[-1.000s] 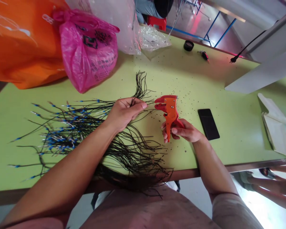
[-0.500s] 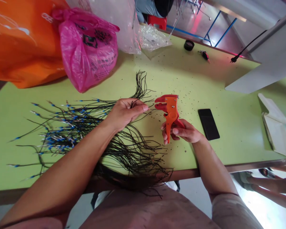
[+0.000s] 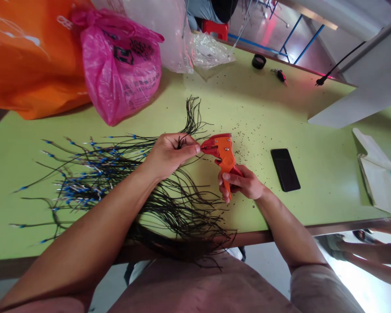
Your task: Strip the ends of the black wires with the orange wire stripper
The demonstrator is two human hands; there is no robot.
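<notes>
My left hand [image 3: 174, 154] pinches a thin black wire near its end, just in front of the tool's jaws. Wrapped round the handles of an orange and red wire stripper [image 3: 226, 158] is my right hand [image 3: 243, 182]. The stripper's jaws touch or nearly touch my left fingertips, and the wire's tip is hidden there. Under my left forearm lies a spread of black wires [image 3: 172, 204], many with blue terminals [image 3: 81, 189] at their left ends. Another tuft of wires [image 3: 192, 115] reaches out beyond my left hand.
Tiny dark scraps [image 3: 247, 130] dot the green table [image 3: 280, 113]. A black phone [image 3: 285, 169] lies to the right. Pink [image 3: 122, 74] and orange [image 3: 35, 61] bags stand at the back left. Farther off are a black tape roll [image 3: 258, 61], keys [image 3: 281, 77] and a grey post [image 3: 352, 100].
My right hand has brought the wire stripper leftward to my left fingertips, and its jaws have closed. My left hand has hardly moved.
</notes>
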